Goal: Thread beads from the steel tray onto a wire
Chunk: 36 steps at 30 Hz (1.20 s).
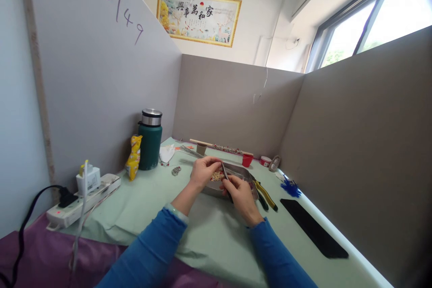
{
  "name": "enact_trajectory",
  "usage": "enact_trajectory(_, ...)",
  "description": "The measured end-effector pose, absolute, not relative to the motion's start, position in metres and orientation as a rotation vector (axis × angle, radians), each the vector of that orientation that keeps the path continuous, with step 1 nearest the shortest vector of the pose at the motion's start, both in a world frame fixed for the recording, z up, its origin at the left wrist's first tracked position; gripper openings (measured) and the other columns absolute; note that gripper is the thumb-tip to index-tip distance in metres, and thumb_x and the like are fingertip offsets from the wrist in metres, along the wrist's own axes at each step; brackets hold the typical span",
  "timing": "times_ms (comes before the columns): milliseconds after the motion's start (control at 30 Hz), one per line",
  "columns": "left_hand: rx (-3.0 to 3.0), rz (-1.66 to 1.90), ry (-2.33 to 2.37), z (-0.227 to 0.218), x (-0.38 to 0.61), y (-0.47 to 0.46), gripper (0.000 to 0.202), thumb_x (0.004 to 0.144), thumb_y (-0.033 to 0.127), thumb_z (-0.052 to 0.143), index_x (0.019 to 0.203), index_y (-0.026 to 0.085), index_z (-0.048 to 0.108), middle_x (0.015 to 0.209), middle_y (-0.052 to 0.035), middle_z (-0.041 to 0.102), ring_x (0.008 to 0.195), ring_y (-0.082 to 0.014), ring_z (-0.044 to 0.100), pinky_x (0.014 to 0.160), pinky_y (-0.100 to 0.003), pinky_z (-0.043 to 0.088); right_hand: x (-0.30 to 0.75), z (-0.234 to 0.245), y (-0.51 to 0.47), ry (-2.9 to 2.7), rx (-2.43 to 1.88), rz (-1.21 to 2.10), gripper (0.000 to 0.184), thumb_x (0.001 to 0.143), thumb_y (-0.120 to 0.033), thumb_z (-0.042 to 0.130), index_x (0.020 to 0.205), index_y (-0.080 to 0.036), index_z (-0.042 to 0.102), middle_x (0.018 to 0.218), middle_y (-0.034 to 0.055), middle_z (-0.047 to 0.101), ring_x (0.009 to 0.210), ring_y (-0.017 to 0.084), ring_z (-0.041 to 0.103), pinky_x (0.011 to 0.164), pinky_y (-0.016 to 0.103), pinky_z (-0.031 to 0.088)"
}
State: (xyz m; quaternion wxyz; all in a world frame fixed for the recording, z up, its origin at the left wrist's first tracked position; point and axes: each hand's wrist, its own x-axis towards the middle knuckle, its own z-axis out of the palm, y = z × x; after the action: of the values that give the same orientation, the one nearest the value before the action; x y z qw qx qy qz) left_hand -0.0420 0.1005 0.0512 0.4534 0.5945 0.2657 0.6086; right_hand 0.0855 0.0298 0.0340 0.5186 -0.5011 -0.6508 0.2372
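Two hands close together over a metal tray [248, 172] on a green-covered desk [209, 234].
Left hand [202, 172] pinching a small beaded piece [218, 176] above the tray; right hand [241, 194] curled around a thin dark tool [224, 173] touching it. Pliers [266, 195] just right of tray; small red cup [247, 159] just behind; green flask [150, 141] well left.

Shallow metal tray [245, 172] at centre of cloth-covered table [209, 234], under left hand [202, 171] and right hand [241, 193]. Behind-left, green steel flask [150, 141] beside yellow packet [134, 156]. Right of tray, green-handled pliers [266, 195], then flat black strip [313, 228].
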Motion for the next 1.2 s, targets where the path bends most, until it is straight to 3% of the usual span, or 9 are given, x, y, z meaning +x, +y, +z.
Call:
enact_trajectory(800, 1.348, 1.484, 0.619, 0.0481, -0.04, 0.1061, 0.013, 0.065, 0.02, 0.066, 0.074, 0.012, 0.067, 0.071, -0.0053, 0.069, 0.065, -0.0156, 0.065, 0.07, -0.03, 0.054, 0.0817, 0.0343, 0.0304, -1.559, -1.217, 0.532, 0.025, 0.08, -0.037, 0.047, 0.078, -0.016, 0.06, 0.064, 0.0017, 0.062, 0.055, 0.015, 0.056, 0.053, 0.024, 0.041)
enact_trajectory(1200, 1.341, 1.491, 0.604, 0.0507, -0.0404, 0.1033, 0.011, 0.064, 0.019, 0.066, 0.073, 0.012, 0.066, 0.069, -0.0045, 0.068, 0.063, -0.0149, 0.065, 0.069, -0.029, 0.054, 0.0845, 0.0261, 0.0357, -1.636, -1.238, 0.362, 0.026, 0.083, -0.035, 0.043, 0.071, -0.017, 0.057, 0.055, -0.0006, 0.056, 0.052, 0.014, 0.05, 0.051, 0.023, 0.034)
